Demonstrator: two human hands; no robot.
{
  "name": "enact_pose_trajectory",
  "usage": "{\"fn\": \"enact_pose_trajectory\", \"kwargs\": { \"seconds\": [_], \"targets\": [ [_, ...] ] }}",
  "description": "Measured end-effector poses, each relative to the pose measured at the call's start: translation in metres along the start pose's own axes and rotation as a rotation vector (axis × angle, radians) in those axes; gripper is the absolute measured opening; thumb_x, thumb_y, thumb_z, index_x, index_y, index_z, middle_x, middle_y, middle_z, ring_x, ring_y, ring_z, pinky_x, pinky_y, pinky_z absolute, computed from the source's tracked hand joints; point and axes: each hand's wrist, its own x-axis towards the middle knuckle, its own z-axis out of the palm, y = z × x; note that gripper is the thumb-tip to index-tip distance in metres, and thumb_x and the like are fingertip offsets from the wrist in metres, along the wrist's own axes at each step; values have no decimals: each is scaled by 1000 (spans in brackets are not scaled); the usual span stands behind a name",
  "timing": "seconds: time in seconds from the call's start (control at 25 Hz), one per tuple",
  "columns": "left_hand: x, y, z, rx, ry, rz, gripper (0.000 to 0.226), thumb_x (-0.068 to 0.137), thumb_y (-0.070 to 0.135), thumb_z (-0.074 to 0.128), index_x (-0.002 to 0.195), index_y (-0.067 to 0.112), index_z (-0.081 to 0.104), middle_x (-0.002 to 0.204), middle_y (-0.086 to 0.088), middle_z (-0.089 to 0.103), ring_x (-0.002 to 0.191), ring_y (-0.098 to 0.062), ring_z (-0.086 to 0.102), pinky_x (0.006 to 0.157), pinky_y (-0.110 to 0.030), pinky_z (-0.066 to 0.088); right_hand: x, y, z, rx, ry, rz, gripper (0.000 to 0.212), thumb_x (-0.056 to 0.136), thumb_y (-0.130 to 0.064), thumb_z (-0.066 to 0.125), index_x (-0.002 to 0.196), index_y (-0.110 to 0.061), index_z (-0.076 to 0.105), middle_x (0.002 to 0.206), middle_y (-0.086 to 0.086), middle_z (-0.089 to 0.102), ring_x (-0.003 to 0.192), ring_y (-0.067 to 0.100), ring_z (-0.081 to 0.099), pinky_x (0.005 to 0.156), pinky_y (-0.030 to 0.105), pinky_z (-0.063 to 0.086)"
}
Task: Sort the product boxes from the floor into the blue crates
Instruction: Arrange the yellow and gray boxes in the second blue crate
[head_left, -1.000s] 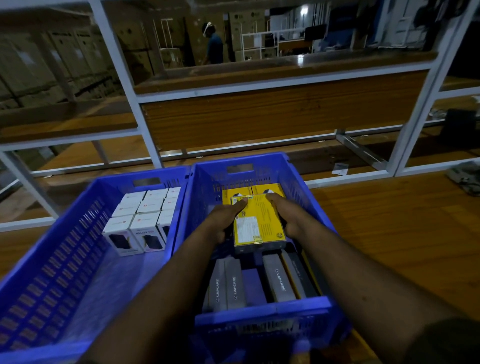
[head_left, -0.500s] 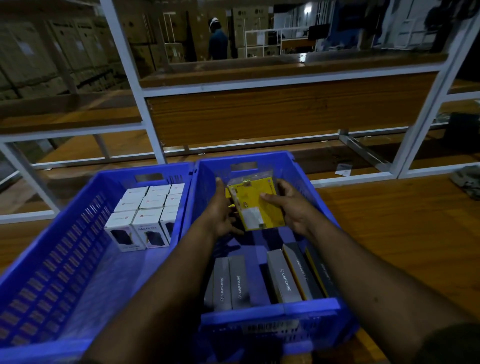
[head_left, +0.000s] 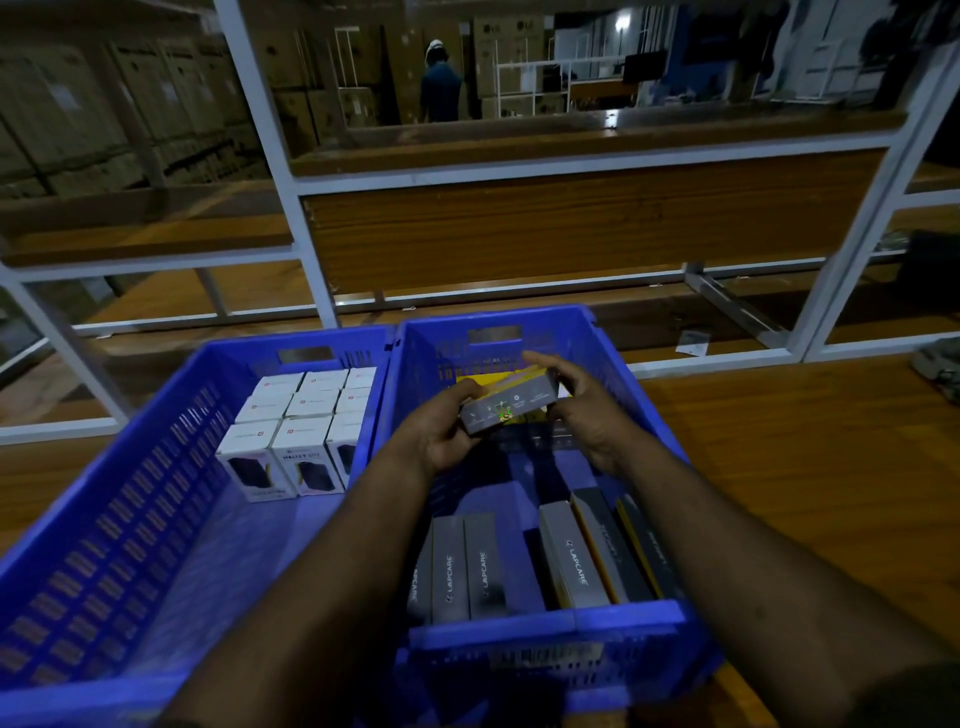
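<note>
Both hands hold one box (head_left: 511, 402), a flat rectangular carton with a grey printed side and yellow top, over the far end of the right crate (head_left: 613, 364). The left hand (head_left: 441, 431) grips its left end with curled fingers; the right hand (head_left: 584, 410) wraps its right end, fingers over the top. At 6 o'clock from it, grey boxes (head_left: 483, 569) stand on edge in the crate. The left crate (head_left: 104, 519), perforated blue plastic, holds white boxes (head_left: 298, 426) at 9 o'clock. Both crates sit on a wood-grain floor (head_left: 779, 441) before a white metal rack (head_left: 311, 260) in a dim warehouse.
</note>
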Motion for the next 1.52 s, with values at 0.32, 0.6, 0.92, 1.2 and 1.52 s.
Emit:
{"fn": "enact_pose_trajectory", "kwargs": {
  "seconds": [0.32,0.6,0.92,1.2,1.52],
  "targets": [
    [6,-2,-4,212,39,229,36,81,-16,45,98,10,63,88,-13,69,75,-27,63,64,-33,56,5,9,-4,82,78,195,12,97,-20,58,105,-19,67,102,4,72,90,23,68,76,37,56],
    [9,-1,-6,264,99,279,37,85,-3,59,118,15,63,95,-6,69,80,-21,65,66,-32,53,6,6,-2,149,83,192,32,88,0,66,115,-13,55,122,11,64,102,28,65,82,43,56],
    [12,-4,-5,152,43,37,19,94,28,60,110,17,57,103,-6,67,94,-21,64,77,-39,55,7,-1,-4,383,178,167,33,90,-14,67,121,-19,55,118,6,67,105,25,66,72,40,59],
    [19,6,-16,30,187,245,29,93,29,62,118,14,60,103,-9,69,91,-23,65,71,-33,53,9,2,-10,152,223,288,51,93,-32,63,137,-16,41,104,10,67,77,21,67,57,31,56],
    [17,-18,7,120,21,78,34,98,19,56,128,2,55,103,-16,70,83,-25,71,65,-37,62,6,5,-7,150,212,440,8,94,-21,51,99,-16,51,93,8,54,75,19,58,50,26,54]
  ]
}}
